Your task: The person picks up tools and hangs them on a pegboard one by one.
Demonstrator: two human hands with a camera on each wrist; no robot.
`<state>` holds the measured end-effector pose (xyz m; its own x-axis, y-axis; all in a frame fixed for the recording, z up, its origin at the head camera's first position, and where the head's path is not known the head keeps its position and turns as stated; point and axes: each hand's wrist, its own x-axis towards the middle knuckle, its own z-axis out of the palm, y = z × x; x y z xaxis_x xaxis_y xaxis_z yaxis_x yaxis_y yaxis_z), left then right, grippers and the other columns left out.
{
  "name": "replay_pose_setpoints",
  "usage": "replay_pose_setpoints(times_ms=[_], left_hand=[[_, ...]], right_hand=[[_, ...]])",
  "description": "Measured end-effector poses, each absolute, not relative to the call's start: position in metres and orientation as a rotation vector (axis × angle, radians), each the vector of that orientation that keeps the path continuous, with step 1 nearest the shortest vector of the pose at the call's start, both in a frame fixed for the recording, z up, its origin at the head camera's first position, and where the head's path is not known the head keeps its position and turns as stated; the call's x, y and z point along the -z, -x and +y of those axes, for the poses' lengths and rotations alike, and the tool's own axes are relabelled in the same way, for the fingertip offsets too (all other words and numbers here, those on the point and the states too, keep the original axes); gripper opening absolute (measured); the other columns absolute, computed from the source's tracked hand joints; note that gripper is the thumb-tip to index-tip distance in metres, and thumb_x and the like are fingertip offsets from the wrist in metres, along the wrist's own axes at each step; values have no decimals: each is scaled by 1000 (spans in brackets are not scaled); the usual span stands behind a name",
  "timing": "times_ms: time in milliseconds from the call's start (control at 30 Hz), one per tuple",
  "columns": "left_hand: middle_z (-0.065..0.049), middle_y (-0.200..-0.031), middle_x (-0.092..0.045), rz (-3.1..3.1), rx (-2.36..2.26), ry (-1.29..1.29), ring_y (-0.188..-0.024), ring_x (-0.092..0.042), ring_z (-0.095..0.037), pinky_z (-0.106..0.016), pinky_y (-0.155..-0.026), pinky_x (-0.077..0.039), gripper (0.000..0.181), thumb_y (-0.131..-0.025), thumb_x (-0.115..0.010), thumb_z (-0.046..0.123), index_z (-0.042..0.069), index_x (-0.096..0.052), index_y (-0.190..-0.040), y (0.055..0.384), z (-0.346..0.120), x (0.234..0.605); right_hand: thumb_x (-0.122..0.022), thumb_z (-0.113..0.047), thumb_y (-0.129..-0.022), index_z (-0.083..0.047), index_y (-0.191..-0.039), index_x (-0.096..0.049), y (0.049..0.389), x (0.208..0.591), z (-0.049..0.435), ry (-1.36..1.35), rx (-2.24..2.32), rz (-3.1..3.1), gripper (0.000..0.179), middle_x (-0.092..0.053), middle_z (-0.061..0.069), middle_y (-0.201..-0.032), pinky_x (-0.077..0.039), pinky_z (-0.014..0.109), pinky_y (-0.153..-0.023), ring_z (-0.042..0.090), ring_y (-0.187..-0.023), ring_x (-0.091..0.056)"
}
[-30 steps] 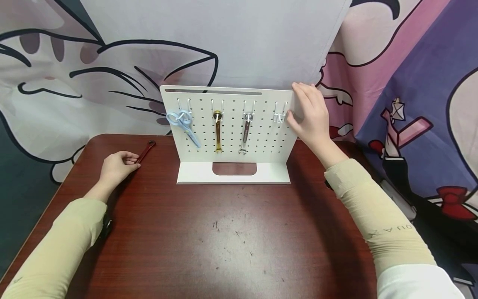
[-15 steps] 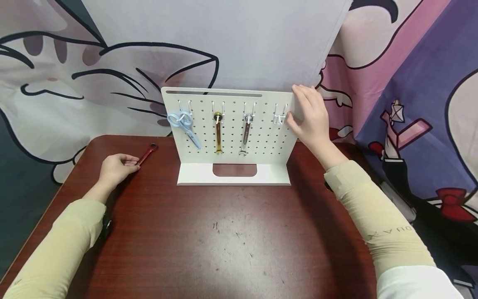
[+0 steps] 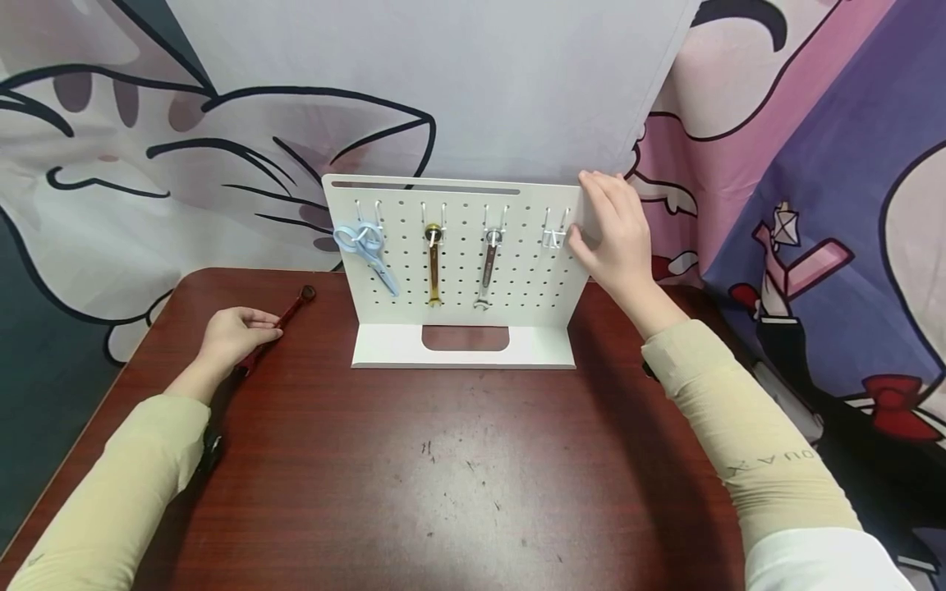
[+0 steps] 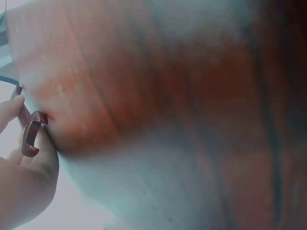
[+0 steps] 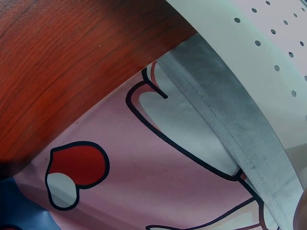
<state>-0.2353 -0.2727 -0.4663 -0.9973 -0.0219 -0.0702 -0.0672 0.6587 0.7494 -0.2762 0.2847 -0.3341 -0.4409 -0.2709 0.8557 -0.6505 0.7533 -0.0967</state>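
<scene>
In the head view my left hand point(image 3: 240, 336) pinches a red combination wrench point(image 3: 294, 307) between thumb and fingers, over the left part of the table. The wrench's ring end points away, and its open end point(image 4: 32, 134) shows in the left wrist view. My right hand point(image 3: 615, 234) holds the upper right edge of a white pegboard point(image 3: 458, 315), with the thumb on its front. From hooks on the board hang light blue scissors point(image 3: 368, 246), a gold wrench point(image 3: 433, 267) and a silver wrench point(image 3: 488, 271). A hook point(image 3: 553, 238) beside my right thumb carries nothing.
The pegboard's foot rests on a dark red-brown wooden table point(image 3: 414, 460). Behind it hangs a white cloth point(image 3: 502, 90) with cartoon prints. A pink and purple cloth point(image 3: 820, 164) hangs on the right.
My left hand has lifted the red wrench slightly, and its near end now shows below the fingers. The right hand stays on the pegboard. The head view has shifted slightly.
</scene>
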Motion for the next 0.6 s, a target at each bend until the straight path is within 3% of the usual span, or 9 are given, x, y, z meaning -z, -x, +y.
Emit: replay_pose_setpoints(times_ms=[433, 600], left_hand=[[-26, -98, -80, 2910, -1014, -12, -74, -63, -1, -18, -63, -47, 30, -98, -75, 15, -12, -75, -110, 234, -271, 460], [-25, -102, -79, 2822, -1102, 42, -63, -57, -4, -27, -52, -48, 29, -101, -72, 14, -11, -72, -116, 227, -267, 457]], right_hand=[[-68, -3, -86, 2, -144, -61, 277, 333, 285, -705, -515, -2040, 58, -66, 25, -139, -35, 47, -129, 43, -135, -58], [-68, -3, -86, 2, -144, -62, 276, 333, 286, -703, -515, -2042, 58, -66, 25, -139, -35, 47, -129, 42, -136, -58]])
